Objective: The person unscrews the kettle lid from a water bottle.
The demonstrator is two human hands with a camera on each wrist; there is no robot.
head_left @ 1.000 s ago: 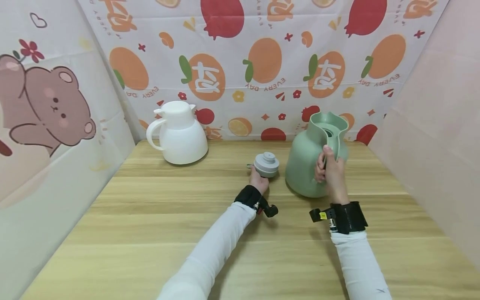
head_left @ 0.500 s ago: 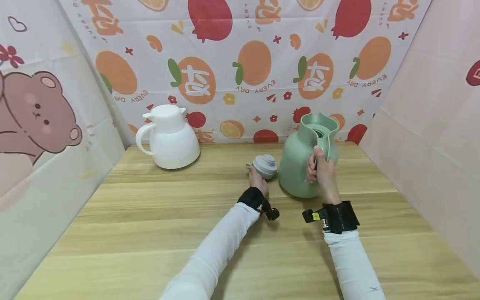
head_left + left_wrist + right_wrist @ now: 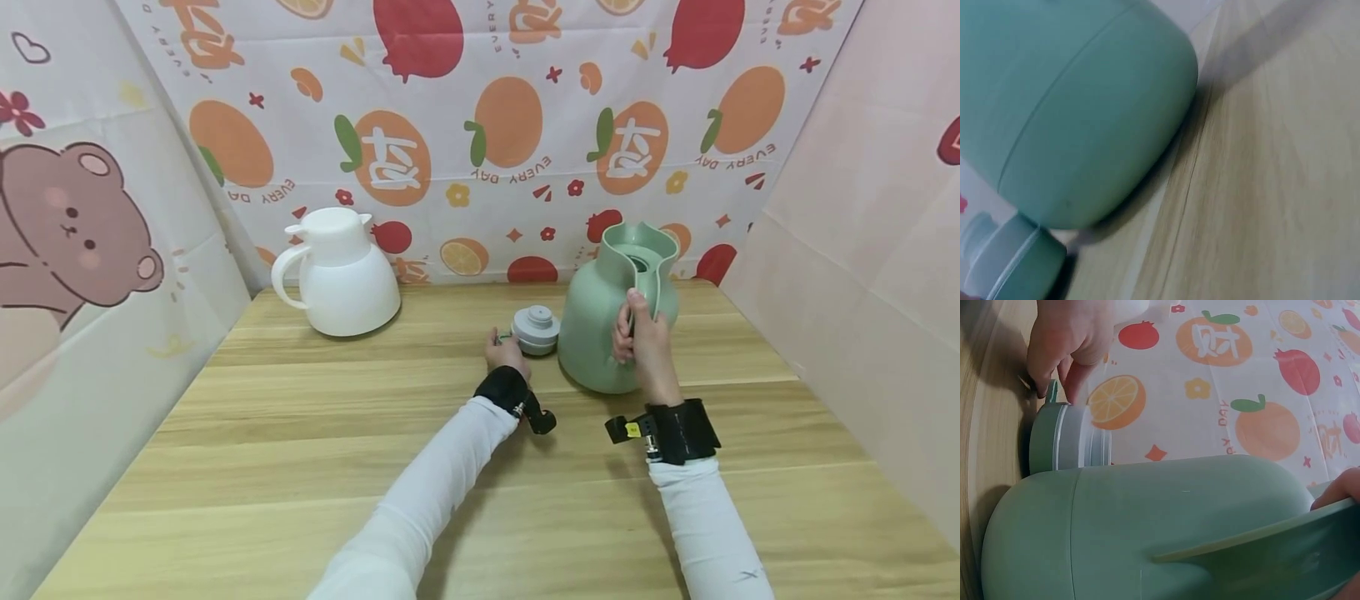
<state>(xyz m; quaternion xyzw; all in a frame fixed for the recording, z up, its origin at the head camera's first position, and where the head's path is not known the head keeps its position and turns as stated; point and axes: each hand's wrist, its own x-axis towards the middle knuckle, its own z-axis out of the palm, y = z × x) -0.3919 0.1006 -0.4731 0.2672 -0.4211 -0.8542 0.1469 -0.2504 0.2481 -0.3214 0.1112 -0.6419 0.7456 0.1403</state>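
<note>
- Grey-green lid (image 3: 536, 328) on table (image 3: 285, 475), right of frame centre, just beside green jug (image 3: 592, 333)
- Left hand (image 3: 507, 357) at lid's tab (image 3: 1052, 391), fingers (image 3: 1077, 382) either side; can't tell if pinching
- Right hand (image 3: 645, 340) curled round jug handle (image 3: 1291, 540)
- White jug (image 3: 347, 287) upright, frame left

On my head feed I read EVERY DAY across the upper frame's patterned backdrop (image 3: 480, 150); a yellow tag (image 3: 633, 430), lower right, is too small. My right-wrist feed shows white 财 on a printed orange (image 3: 1214, 342), top centre.
</note>
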